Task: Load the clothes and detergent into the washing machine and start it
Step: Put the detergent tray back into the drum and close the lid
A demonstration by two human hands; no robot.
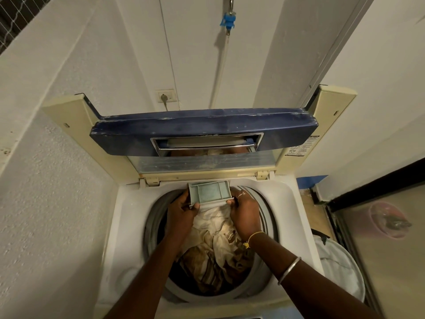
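A white top-loading washing machine (pixel 128 226) stands below me with its blue-and-cream lid (pixel 202 132) folded up against the wall. White and brown striped clothes (pixel 216 245) fill the drum. At the drum's far rim, a pale green detergent drawer (pixel 209 192) is pulled out over the clothes. My left hand (pixel 181 209) grips the drawer's left front corner. My right hand (pixel 243 210) holds its right front corner. Both forearms reach across the drum opening.
White walls close in on the left and behind. A wall socket (pixel 166 96) and a tap with blue tape (pixel 228 20) are on the back wall. A white laundry basket (pixel 338 272) stands to the right, beside a steel-fronted surface (pixel 391 249).
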